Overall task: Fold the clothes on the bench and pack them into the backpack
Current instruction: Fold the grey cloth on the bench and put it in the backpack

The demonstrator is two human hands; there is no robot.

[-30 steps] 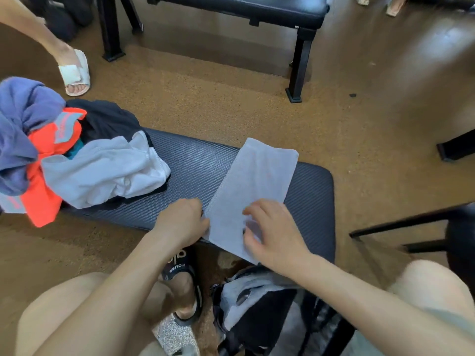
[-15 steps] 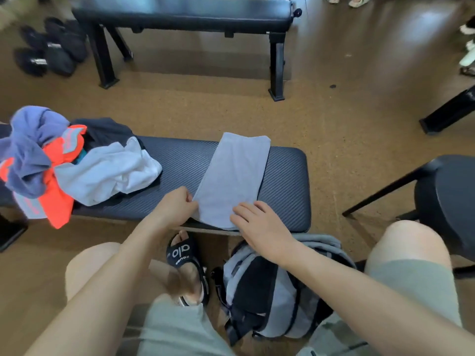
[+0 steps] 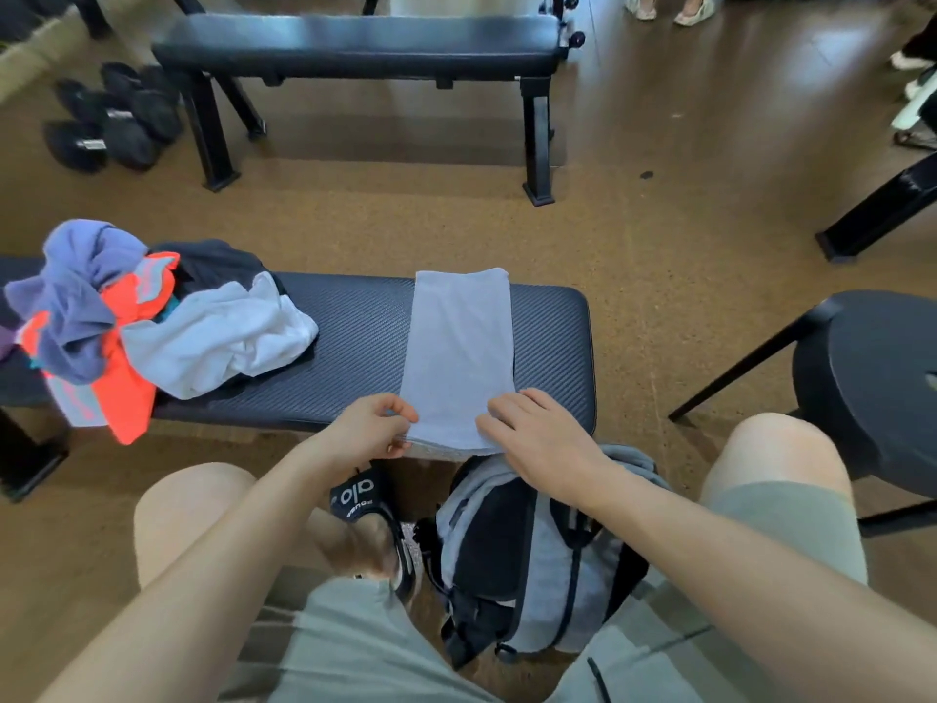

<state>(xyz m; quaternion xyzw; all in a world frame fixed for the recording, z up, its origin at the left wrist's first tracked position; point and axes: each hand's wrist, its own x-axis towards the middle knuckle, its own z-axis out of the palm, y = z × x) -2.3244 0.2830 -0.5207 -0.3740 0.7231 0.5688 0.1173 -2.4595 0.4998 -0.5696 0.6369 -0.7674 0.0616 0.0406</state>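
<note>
Head view: a grey folded garment [image 3: 459,352] lies flat as a long strip across the near bench [image 3: 355,342], toward its right end, running from the far edge to the near edge and slightly overhanging the near one. The left hand [image 3: 372,428] pinches the strip's near-left corner, thumb and fingers curled onto the cloth edge. The right hand [image 3: 532,431] is on the near-right corner, fingers bent down over the fabric and grasping that corner. Both forearms reach in from the bottom of the frame.

The pile of unfolded clothes [image 3: 147,322] sits on the left part of the same bench, apart from the strip: purple-blue piece on the left, orange piece hanging over the near edge, white piece to the right, dark piece behind.

The grey and black backpack [image 3: 522,560] stands on the floor just below the bench's near edge, between the person's knees, under the right wrist. A black slide sandal [image 3: 365,504] on the person's foot is just left of the backpack.

A second black bench [image 3: 355,48] stands well behind. Dark dumbbells [image 3: 111,119] lie on the floor at upper left. A black stool [image 3: 872,378] sits at the right edge. Other people's feet show at the top right.
</note>
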